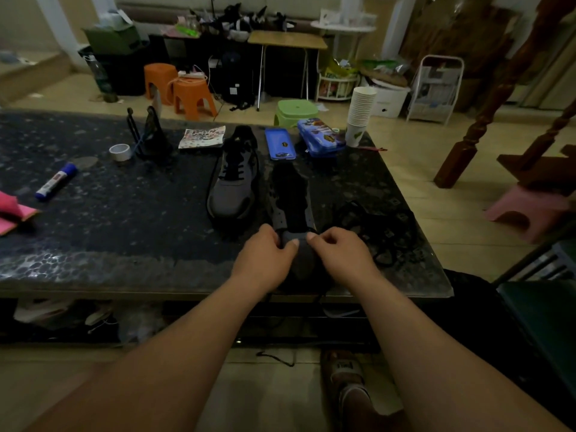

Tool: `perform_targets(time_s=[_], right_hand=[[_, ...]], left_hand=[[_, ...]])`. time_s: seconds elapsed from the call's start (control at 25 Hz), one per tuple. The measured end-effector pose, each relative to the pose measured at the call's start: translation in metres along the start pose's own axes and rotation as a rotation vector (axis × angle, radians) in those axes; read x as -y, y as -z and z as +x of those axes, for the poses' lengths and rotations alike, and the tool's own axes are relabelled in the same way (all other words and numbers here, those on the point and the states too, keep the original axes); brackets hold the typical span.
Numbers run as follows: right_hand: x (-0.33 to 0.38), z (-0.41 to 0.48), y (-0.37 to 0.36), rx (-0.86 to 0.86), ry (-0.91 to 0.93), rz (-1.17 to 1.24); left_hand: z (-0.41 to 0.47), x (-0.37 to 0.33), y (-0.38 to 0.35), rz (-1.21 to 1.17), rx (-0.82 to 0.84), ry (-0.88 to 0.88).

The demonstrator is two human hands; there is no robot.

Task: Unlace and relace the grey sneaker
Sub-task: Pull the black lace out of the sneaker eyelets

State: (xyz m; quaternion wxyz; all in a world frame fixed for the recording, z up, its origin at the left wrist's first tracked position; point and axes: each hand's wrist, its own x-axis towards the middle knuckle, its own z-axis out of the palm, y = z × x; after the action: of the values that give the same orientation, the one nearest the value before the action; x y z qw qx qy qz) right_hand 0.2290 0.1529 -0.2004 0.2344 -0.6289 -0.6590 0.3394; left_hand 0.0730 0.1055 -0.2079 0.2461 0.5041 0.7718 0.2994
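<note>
Two grey sneakers lie on the dark table. The left sneaker (233, 182) is laced in black and untouched. The right sneaker (291, 204) has bare eyelets and points its toe toward me. My left hand (265, 257) and my right hand (338, 251) sit on either side of its toe end, fingers curled and pinching at the lowest eyelets. A black lace (383, 238) lies in loose loops on the table to the right of the shoe; whether its ends are in my fingers is hard to tell in the dim light.
On the dark table (124, 232): a glue stick (56, 181), a tape roll (120, 152), a black stand (152, 135), a patterned sheet (202, 138), blue pencil cases (311, 140), stacked paper cups (360, 115). Stools (193, 98) stand on the floor beyond.
</note>
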Motion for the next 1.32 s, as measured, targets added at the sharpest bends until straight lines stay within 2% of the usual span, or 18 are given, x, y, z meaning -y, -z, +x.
perform_targets(time_s=[0.12, 0.24, 0.44, 0.52, 0.64, 0.68, 0.72, 0.84, 0.88, 1.0, 1.12, 1.16, 1.2, 1.24, 1.32], right_hand=[[0.007, 0.002, -0.008, -0.078, 0.005, -0.112], [0.008, 0.016, -0.012, -0.147, 0.058, -0.18], [0.016, 0.022, -0.002, -0.062, 0.048, -0.075], [0.03, 0.009, 0.008, -0.03, 0.024, 0.207], [0.043, -0.009, 0.035, 0.007, -0.052, 0.92], [0.042, -0.013, 0.041, 0.0, -0.076, 0.999], [0.038, -0.014, 0.041, -0.029, -0.104, 0.932], [0.017, -0.006, 0.015, -0.017, -0.071, 0.205], [0.011, -0.002, 0.003, 0.015, -0.038, 0.053], [0.009, 0.005, -0.015, -0.016, -0.041, 0.028], [0.009, 0.006, -0.017, -0.055, -0.057, 0.001], [0.008, 0.006, -0.017, -0.049, -0.059, -0.002], [0.008, 0.005, -0.017, -0.044, -0.061, 0.0], [0.008, 0.005, -0.017, -0.043, -0.059, 0.006], [0.007, 0.004, -0.017, -0.06, -0.045, 0.011]], left_hand=[[0.01, 0.001, -0.005, -0.001, -0.074, 0.015], [0.02, 0.001, -0.01, 0.053, -0.125, -0.049], [0.035, 0.0, -0.007, 0.106, -0.144, -0.113], [0.034, 0.001, -0.007, 0.117, -0.143, -0.083], [0.029, 0.0, -0.005, 0.093, -0.149, -0.091], [0.027, -0.001, -0.003, 0.056, -0.151, -0.093], [0.025, -0.001, 0.0, 0.01, -0.148, -0.089], [0.012, -0.009, 0.011, -0.119, -0.138, -0.104], [0.006, -0.013, 0.016, -0.179, -0.144, -0.124], [-0.011, -0.024, 0.032, -0.412, -0.202, -0.132], [-0.012, -0.023, 0.047, -0.764, -0.278, -0.014], [-0.01, -0.02, 0.051, -0.808, -0.304, 0.008], [-0.005, -0.015, 0.051, -0.756, -0.317, 0.006], [0.0, -0.01, 0.049, -0.601, -0.282, -0.009], [0.002, 0.0, 0.031, -0.185, -0.108, -0.057]])
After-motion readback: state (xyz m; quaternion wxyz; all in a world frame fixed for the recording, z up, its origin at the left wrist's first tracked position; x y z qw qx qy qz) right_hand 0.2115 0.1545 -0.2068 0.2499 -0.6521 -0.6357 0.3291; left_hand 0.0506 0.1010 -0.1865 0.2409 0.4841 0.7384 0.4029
